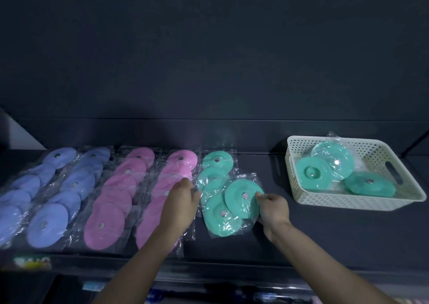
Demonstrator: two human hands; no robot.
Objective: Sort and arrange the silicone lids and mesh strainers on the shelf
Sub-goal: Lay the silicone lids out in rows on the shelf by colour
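Head view: a dark shelf [325, 229] carries rows of bagged silicone lids laid front to back, each lid overlapping the next. From the left stand two rows of blue lids [50, 222], then two rows of pink lids [104, 227], then one row of teal lids [217, 159], all in clear plastic sleeves. The left hand [180, 205] lies over the front part of the second pink row, its fingers curled at the sleeve edge between the pink row and the teal row; whether it pinches the plastic cannot be told. The right hand [274, 209] is closed on the right edge of a bagged teal lid [242, 198], thumb and fingers gripping rim and sleeve. That lid is tilted and rests partly over the frontmost teal lid [220, 217] of the row. The two hands are apart, one on each side of the teal row. At the right of the shelf, well apart from the rows, sits a cream perforated basket [329, 201] with a cut-out handle. It holds three more teal lids [313, 173]: one bagged and leaning at the back, one at the left, one flat at the right front. No mesh strainers can be made out. The shelf's front edge and items below it are blurred.
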